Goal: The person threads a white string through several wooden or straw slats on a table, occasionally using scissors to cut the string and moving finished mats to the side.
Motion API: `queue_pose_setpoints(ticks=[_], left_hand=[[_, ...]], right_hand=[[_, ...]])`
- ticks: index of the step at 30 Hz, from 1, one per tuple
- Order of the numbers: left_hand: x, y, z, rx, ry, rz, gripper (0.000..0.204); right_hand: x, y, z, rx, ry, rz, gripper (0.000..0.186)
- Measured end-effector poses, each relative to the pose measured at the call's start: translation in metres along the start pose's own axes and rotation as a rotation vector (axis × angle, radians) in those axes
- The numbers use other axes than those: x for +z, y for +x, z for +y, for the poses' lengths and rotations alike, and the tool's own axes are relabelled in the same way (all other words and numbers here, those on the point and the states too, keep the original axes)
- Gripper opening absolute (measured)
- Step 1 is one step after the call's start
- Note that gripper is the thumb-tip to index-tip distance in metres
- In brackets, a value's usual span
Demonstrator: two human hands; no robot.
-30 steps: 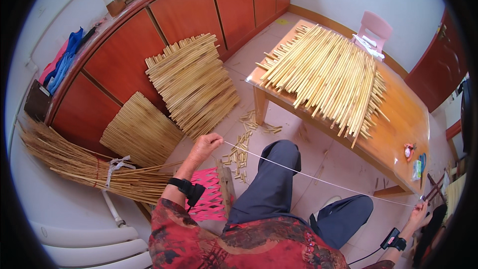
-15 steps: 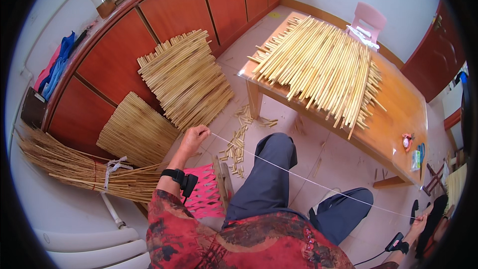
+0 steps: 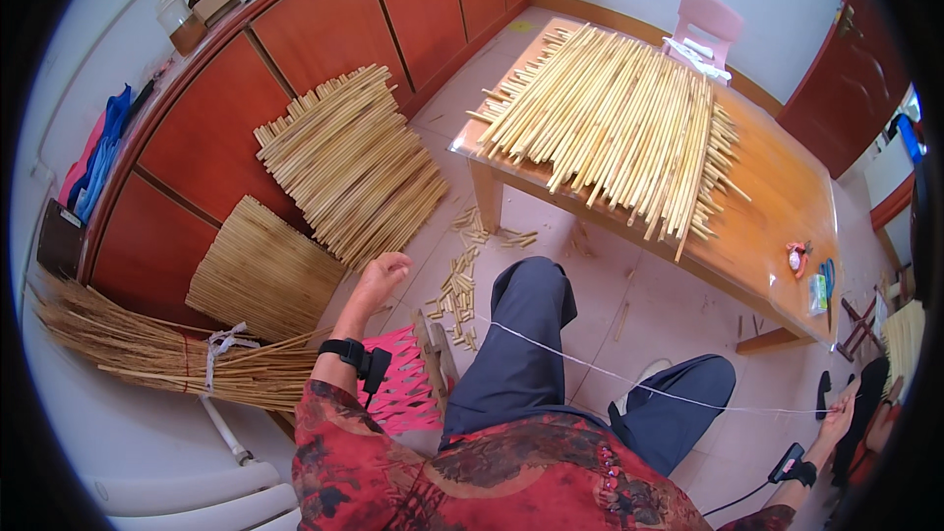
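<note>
A thin white string [image 3: 639,383] crosses my knees [image 3: 531,305]. My left hand [image 3: 383,273] is raised at centre left, fingers curled; whether the string reaches it is too faint to tell. My right hand [image 3: 836,415] grips the string at the lower right. Many long pale reed sticks [image 3: 595,118] lie side by side on the wooden table [image 3: 777,211]. Two slatted reed mats, one larger [image 3: 349,162] and one smaller [image 3: 258,270], lean against red cabinets [image 3: 177,138]. Short cut pieces [image 3: 454,290] litter the floor beyond my left hand.
A tied reed bundle [image 3: 147,349] lies left, near a pink woven seat [image 3: 393,388] and white radiator [image 3: 197,492]. A pink chair [image 3: 703,15] stands behind the table, which also holds scissors [image 3: 828,280] and small items [image 3: 798,256]. A dark red door [image 3: 826,79] is right.
My left hand has moved slightly left and up, and the string near it has become hard to see. My right hand shifted slightly; the view has tilted a little.
</note>
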State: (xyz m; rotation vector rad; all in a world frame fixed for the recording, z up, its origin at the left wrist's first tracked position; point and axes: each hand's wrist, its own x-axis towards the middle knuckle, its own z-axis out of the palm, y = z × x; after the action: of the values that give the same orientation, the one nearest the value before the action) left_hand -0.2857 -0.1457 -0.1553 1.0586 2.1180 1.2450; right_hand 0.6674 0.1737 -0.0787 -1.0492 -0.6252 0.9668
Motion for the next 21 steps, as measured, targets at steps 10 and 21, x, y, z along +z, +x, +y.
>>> queue_pose_setpoints(ticks=[10,21], left_hand=[[0.124,-0.011,0.173,0.139,-0.445,-0.526,0.021],[0.196,-0.05,0.266,0.058,-1.057,-1.13,0.021]], right_hand=[[0.297,-0.219,0.032,-0.081,-0.475,-0.429,0.021],[0.428,-0.369,0.076,0.224,-0.038,-0.915,0.009]])
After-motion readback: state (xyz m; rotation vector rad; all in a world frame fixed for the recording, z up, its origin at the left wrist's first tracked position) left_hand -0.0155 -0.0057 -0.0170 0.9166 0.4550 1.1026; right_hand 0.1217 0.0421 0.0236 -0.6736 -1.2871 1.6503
